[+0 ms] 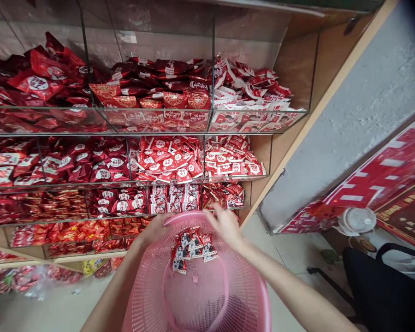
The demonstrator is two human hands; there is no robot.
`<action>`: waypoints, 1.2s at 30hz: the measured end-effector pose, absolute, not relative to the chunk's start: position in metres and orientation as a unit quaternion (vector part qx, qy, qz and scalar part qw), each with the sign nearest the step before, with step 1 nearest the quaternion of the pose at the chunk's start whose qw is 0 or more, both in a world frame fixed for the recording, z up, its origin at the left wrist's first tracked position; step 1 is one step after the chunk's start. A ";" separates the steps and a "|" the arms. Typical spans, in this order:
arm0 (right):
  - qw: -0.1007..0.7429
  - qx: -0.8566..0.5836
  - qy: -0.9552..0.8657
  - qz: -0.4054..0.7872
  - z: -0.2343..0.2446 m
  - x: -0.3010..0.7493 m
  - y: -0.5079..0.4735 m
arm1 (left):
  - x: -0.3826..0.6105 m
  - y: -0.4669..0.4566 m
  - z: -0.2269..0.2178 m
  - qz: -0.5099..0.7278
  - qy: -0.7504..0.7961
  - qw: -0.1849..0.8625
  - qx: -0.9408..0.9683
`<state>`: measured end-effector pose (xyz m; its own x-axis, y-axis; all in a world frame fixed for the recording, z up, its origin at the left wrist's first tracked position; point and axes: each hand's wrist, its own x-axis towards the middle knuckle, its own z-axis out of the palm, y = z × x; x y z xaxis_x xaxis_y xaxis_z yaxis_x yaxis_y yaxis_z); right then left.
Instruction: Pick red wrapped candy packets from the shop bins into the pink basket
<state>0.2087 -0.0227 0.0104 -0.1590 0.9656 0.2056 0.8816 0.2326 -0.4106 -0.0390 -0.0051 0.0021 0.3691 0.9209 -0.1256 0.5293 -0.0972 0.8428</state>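
Two hands over a pink plastic mesh basket (pixel 141 299): left hand (pixel 155 229) on the rim, apparently gripping; right hand (pixel 224 226) open, fingers loose, nothing held, at the far rim. Red-and-white foil packets (pixel 190 246) lie inside the basket, by the far wall. Red packets (pixel 173 159) fill clear acrylic display bins (pixel 159 32) just ahead.

Here we are at the wooden shelf (pixel 7 237), clear acrylic bins (pixel 152 120) stacked tier on tier! Up top, big red packets (pixel 38 80) on the left, white-and-red packets (pixel 252 87) out at the right edge. Two tiers down, red-and-white packets (pixel 171 198) sit packed upright. And on the floor (pixel 283 249), bagged red packets (pixel 20 279) are heaped against the shelf's bottom left corner!
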 end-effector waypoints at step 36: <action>0.463 -0.616 -0.551 0.321 -0.036 0.318 0.068 | -0.049 -0.011 0.000 0.253 0.531 0.430 0.685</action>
